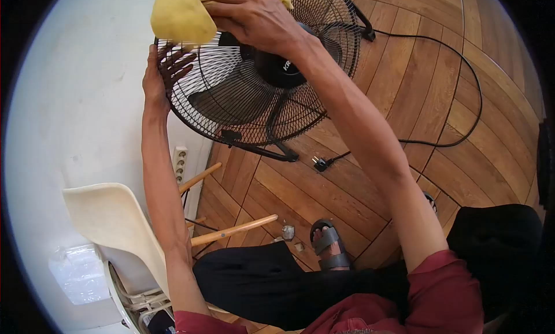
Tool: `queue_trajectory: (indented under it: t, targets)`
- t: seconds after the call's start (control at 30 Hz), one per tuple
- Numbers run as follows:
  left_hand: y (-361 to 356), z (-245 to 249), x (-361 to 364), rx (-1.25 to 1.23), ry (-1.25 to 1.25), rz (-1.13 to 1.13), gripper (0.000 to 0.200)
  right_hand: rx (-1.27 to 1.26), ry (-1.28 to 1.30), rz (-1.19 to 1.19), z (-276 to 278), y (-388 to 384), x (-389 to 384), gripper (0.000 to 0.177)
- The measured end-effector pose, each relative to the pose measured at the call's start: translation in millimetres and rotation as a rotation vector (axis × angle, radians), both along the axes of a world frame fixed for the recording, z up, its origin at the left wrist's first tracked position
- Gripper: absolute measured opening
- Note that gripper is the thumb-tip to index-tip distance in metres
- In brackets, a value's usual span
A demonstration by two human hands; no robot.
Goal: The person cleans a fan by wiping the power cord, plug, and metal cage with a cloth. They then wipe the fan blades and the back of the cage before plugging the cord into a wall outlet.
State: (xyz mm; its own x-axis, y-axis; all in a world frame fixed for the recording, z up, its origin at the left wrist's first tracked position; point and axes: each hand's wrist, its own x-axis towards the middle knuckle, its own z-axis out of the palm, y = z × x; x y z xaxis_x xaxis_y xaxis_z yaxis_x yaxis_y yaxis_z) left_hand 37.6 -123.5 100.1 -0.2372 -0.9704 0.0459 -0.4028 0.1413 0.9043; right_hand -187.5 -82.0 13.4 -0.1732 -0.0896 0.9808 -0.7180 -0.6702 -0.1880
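A black floor fan (248,102) with a round wire guard stands in front of me, its dark blades visible through the wires. At the guard's left rim, my left hand (159,76) grips the edge, with its fingers behind the wires. A yellow cloth (182,16) is bunched in my right hand (254,19) at the top of the guard. Part of the cloth hangs over the upper left of the rim, and another bit shows beyond my knuckles. My right forearm crosses in front of the fan's hub.
The fan's black cord loops over the wooden floor (428,91), its plug (321,163) lying loose. A socket strip (180,163) is at the white wall. A cream chair (115,209) with wooden legs stands at lower left. Small debris (288,232) lies near my sandalled foot (329,244).
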Motion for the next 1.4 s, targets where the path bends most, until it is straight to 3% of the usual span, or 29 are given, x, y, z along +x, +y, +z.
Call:
queue_trajectory:
  t: [0.1,0.17,0.23,0.3,0.37,0.43,0.53,0.63,0.7,0.77,0.87,0.97,1.03,1.2,1.3,1.33,1.4]
  targets:
    - [1,2,1,-0.016,-0.037,-0.051,0.068,0.178,-0.074,0.075,-20,10,-9,0.018]
    - [-5,-1,6,-0.008,0.022,-0.101,0.067,0.318,-0.173,-0.147,-66,25,-29,0.024]
    - [-1,-1,3,-0.045,0.013,-0.093,0.065,0.256,-0.293,-0.411,-108,51,-31,0.016]
    - [-3,-1,4,-0.023,0.039,-0.102,0.064,0.357,-0.562,-0.279,-157,65,-12,0.016]
    - [-5,-1,5,-0.011,0.044,-0.107,0.063,0.468,-0.549,-0.342,-186,100,27,0.026]
    - [-4,0,4,-0.015,0.035,-0.096,0.063,0.525,-0.665,-0.254,-198,130,73,0.029]
    - [-2,-1,3,-0.007,0.027,-0.104,0.064,0.507,-0.816,0.041,-198,162,106,0.029]
    - [-5,1,7,0.016,0.007,-0.109,0.068,0.224,-0.815,-0.013,-165,137,63,0.027]
    - [-9,-1,9,0.025,0.028,-0.124,0.068,0.341,-0.702,0.048,-134,115,17,0.025]
    - [-5,0,7,0.01,0.004,-0.113,0.067,0.316,-0.374,-0.337,-111,78,-16,0.025]
    - [0,1,4,0.003,-0.007,-0.088,0.066,0.353,-0.406,-0.363,-121,52,-10,0.024]
    - [0,1,7,-0.007,-0.021,-0.084,0.064,0.588,-0.7,-0.332,-122,86,30,0.021]
    - [-6,0,8,-0.014,-0.02,-0.112,0.064,0.586,-0.789,-0.341,-142,100,71,0.018]
    - [-3,0,4,-0.012,0.004,-0.099,0.064,0.543,-0.665,0.011,-119,132,114,0.017]
    - [-2,0,5,-0.028,0.001,-0.105,0.065,0.464,-0.671,-0.024,-77,111,77,0.02]
    - [-1,0,5,-0.035,-0.008,-0.096,0.066,0.588,-0.677,-0.04,-65,102,65,0.02]
    - [-6,-2,10,-0.008,0.02,-0.11,0.066,0.591,-0.525,-0.2,-56,87,62,0.019]
